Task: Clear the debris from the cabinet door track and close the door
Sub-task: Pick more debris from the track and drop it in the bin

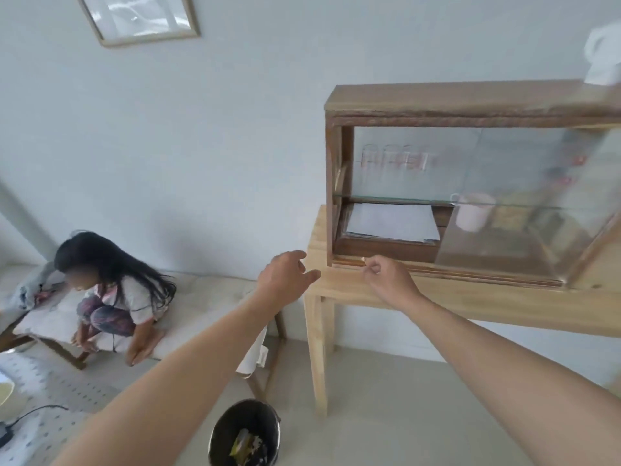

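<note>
We see the wooden cabinet [470,102], with its glass sliding door [524,210] pushed right, leaving the left part open. Along the cabinet's bottom front edge runs the door track [447,271]; any debris there is too small to tell.

Two bare forearms reach into view from the lower edge of the frame, one from each side, and both are uncovered along their whole visible length: no sleeve, cuff or glove shows anywhere on them. The left grip [288,271] and the right grip [386,276] are bare as well. No watch, strap or bracelet sits at either wrist behind the grips, and no ring is visible on the fingers. The arms look smooth, without visible marks or tattoos.
</note>
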`<state>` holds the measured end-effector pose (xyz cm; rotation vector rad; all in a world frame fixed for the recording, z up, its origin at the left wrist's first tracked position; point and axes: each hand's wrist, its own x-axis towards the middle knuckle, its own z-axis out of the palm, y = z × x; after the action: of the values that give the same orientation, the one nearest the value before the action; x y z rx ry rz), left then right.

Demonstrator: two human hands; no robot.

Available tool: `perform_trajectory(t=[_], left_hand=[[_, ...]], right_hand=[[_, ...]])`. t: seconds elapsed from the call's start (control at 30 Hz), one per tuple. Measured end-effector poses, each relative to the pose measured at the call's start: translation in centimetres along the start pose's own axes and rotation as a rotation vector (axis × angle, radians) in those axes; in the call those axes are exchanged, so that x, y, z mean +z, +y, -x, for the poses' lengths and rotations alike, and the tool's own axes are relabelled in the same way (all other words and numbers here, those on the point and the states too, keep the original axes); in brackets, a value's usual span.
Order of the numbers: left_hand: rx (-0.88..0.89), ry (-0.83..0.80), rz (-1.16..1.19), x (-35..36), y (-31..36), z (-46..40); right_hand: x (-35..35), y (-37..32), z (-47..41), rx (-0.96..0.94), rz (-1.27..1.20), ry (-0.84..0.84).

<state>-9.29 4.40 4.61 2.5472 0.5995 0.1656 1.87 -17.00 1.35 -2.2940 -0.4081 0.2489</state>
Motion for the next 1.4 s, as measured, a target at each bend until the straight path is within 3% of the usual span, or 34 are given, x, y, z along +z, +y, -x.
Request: perform_trajectory(t=[0.27, 0.47, 0.73, 0.9, 1.07, 1.27, 1.4], left_hand=[[0.051, -0.104, -0.051, 5.5, 4.9, -5.1], [-0.010, -0.133, 0.003, 9.4, 6.5, -8.8], [-0.085, -0.082, 0.053, 12.4, 7.6, -11.8], [-0.042, -0.104, 0.099, 13.0, 7.8, -12.3], [-0.011, -0.084, 0.191, 12.7, 6.5, -11.6], [0.028, -0.042, 0.273, 10.2, 3.1, -9.1], [0.008, -0.023, 0.286, 8.4, 0.1, -6.8]], right_hand=[[-3.6, 4.3, -3.7, 0.083, 0.040, 0.079], [-3.0, 5.5, -6.6, 0.176, 0.117, 0.113], [-1.3, 4.1, -8.6, 0.152, 0.321, 0.166], [-1.4, 3.5, -9.5, 0.128, 0.384, 0.122], [-1.1, 2.9, -9.7, 0.080, 0.347, 0.048], [-1.1, 3.6, -7.7, 0.099, 0.068, 0.108], [1.1, 2.2, -4.9, 0.021, -0.014, 0.036]])
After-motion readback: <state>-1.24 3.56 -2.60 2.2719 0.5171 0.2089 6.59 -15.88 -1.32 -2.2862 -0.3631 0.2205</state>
